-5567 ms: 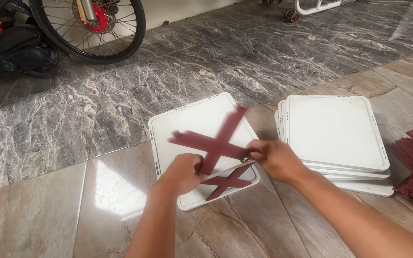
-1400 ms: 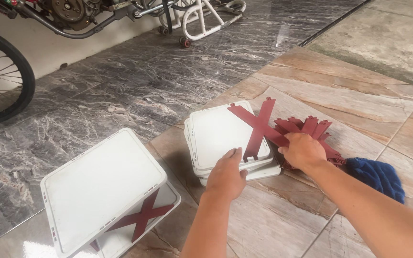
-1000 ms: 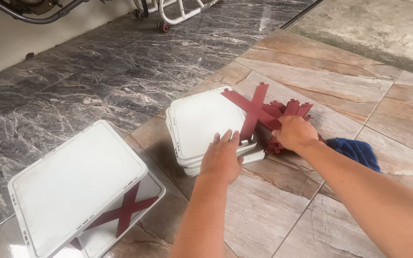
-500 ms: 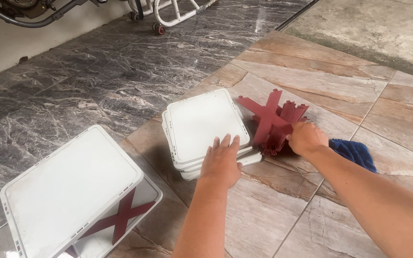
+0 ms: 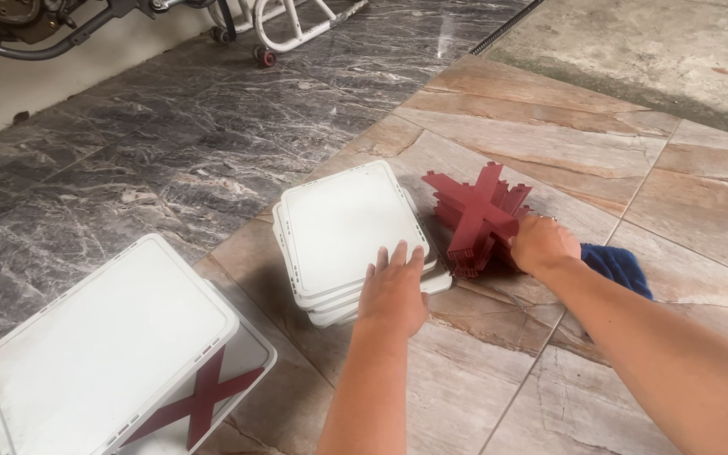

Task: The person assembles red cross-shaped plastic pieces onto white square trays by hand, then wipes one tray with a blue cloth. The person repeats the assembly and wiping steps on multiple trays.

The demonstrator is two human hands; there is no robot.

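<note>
White plastic trays point(image 5: 347, 223) lie stacked on the brown tile floor point(image 5: 549, 143), bare tile open around them. The left hand point(image 5: 393, 291) rests flat, fingers spread and gripping nothing, on the stack's near right corner. Just right of the stack, the right hand point(image 5: 539, 244) closes on the top dark-red cross piece point(image 5: 478, 215) of a pile. A blue cloth point(image 5: 617, 268) lies behind that wrist.

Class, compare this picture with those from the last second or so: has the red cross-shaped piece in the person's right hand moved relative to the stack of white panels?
Yes. The red cross piece lay over the white panel stack; now it is off its right edge, on the red pile, held by the right hand.
</note>
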